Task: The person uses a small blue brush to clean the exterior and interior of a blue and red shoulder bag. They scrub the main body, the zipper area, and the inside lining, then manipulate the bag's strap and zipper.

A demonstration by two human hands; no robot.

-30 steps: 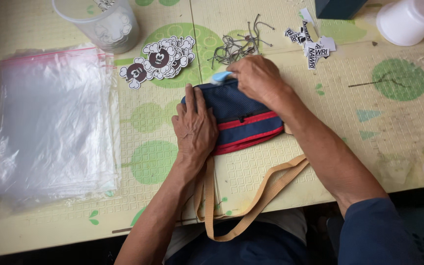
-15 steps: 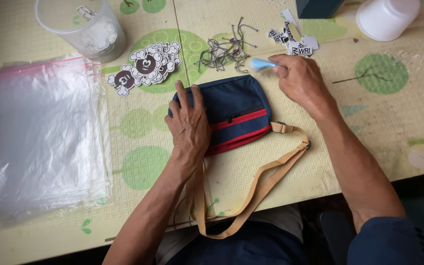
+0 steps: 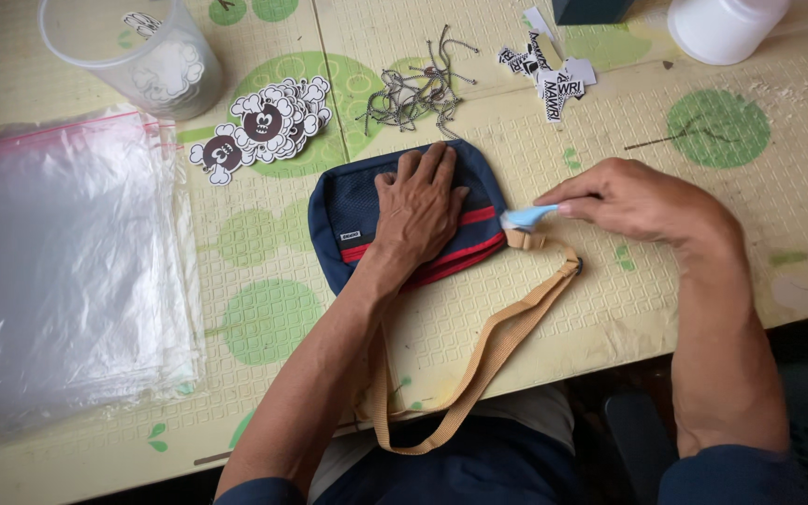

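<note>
Navy pouch (image 3: 348, 210) under flat left hand (image 3: 418, 210); right hand (image 3: 642, 201) pinching blue tab (image 3: 526, 217).

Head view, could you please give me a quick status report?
Left hand flat on navy pouch. Right hand pinches small blue piece at pouch's right end. Tan strap hangs off table edge.
</note>
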